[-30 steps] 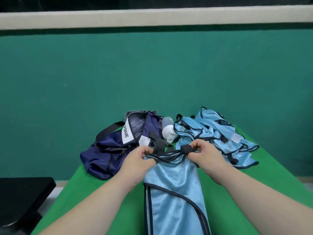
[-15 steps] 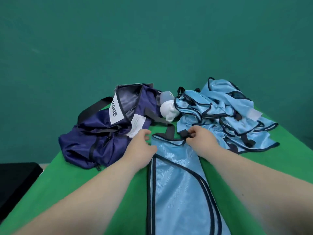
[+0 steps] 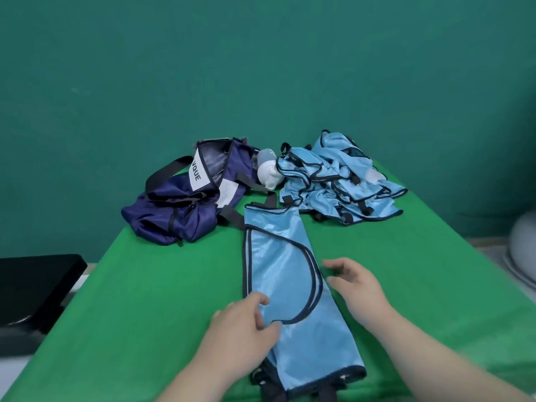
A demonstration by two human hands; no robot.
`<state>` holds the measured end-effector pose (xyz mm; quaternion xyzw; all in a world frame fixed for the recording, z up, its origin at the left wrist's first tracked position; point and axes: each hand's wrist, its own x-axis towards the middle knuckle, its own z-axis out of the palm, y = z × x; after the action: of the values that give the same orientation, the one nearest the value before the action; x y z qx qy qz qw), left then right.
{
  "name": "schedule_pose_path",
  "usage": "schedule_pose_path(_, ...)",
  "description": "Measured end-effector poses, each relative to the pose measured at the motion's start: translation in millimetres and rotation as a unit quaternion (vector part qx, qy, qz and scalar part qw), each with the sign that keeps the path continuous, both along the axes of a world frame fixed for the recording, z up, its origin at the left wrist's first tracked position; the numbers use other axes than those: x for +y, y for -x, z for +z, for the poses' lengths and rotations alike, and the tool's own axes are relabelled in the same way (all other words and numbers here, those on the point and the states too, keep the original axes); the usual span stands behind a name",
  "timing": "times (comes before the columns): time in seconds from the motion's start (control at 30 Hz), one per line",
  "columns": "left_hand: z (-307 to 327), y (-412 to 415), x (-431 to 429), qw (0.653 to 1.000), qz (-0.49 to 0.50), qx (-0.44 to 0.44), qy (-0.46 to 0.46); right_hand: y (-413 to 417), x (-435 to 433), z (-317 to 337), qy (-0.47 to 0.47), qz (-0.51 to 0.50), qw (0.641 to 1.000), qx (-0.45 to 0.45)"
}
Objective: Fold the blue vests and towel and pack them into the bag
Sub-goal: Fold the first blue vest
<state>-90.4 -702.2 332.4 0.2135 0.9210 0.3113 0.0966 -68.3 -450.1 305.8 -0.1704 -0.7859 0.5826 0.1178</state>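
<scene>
Head view: glossy light-blue vest (image 3: 278,265), folded into 1 long strip, lies on the green tablecloth (image 3: 145,300); left hand (image 3: 243,324) rests relaxed on it, right hand (image 3: 355,287) loose-fingered beside it

view: head, wide-angle | place: above the near end of the green table (image 3: 145,300) | faces: forward and down along the table, toward the far wall (image 3: 261,68) | nearness: left hand (image 3: 240,323) and right hand (image 3: 356,288) close below the lens; bag (image 3: 174,213) and vest pile (image 3: 333,187) farther off

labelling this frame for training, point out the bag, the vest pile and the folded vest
bag (image 3: 162,219), head view, navy side panel
vest pile (image 3: 339,184), head view, middle of the heap
folded vest (image 3: 275,265), head view, upper flat panel
</scene>
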Motion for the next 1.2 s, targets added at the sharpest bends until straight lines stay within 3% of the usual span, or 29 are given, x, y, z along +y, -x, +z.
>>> schedule_pose_path(0.17, 4, -39, 7, 0.997, 0.004, 0.044, 0.056, -51, -20, -6, -0.018, 0.023, 0.999, -0.021)
schedule_pose_path(0.4, 2, -31, -8, 0.989, 0.087, -0.028, -0.114, -75, -28, -10, -0.081, 0.077, 0.994, 0.008)
schedule_pose_path(0.8, -19, 3, -35, 0.991, 0.042, -0.029, -0.125, -92, -25, -20, -0.241, 0.202, 0.941, 0.129)
schedule_pose_path(0.9, -20, 5, -43, 0.997, -0.015, 0.024, -0.067, -91, -24, -17, -0.267, 0.225, 0.928, 0.131)
schedule_pose_path(1.03, -13, 0, -53, 0.98, -0.162, 0.09, -0.071, -91, -16, -10, -0.271, 0.251, 0.92, 0.127)
schedule_pose_path(1.1, -11, -2, -59, 0.965, -0.246, 0.082, -0.038, -93, -10, -8, -0.273, 0.269, 0.917, 0.115)
schedule_pose_path(1.2, -12, -3, -63, 0.957, -0.286, 0.042, 0.007, -96, -7, -6, -0.283, 0.286, 0.911, 0.097)
